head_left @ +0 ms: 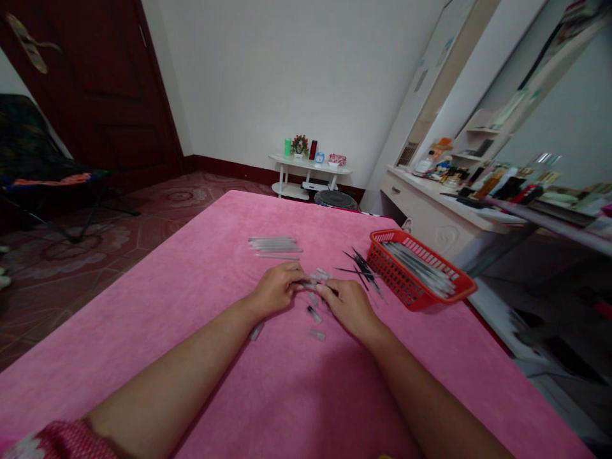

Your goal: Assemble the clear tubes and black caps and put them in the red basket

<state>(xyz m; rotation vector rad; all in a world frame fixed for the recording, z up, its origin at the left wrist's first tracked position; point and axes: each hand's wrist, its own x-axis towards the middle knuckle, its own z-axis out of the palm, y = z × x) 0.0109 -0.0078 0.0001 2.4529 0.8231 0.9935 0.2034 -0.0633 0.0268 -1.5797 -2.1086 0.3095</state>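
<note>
My left hand (282,285) and my right hand (348,303) meet over the middle of the pink cloth, both with pinched fingers. Between the fingertips runs a small, slim piece, clear and partly dark, that looks like a pen part; the fingers hide much of it. A dark thin end shows at my right thumb. Clear pen caps lie around the hands, among them a black-ended cap (314,313) and a clear cap (317,335). Beyond my left hand, several pale pen barrels (275,245) lie side by side. Thin black pen refills (362,268) are heaped right of my right hand.
A red plastic basket (406,295) holding many pale barrels stands at the table's right edge. Another clear piece (256,331) lies beside my left forearm. A cluttered white dresser (430,204) is on the right, a folding chair (43,153) on the left, a small white shelf (310,164) beyond.
</note>
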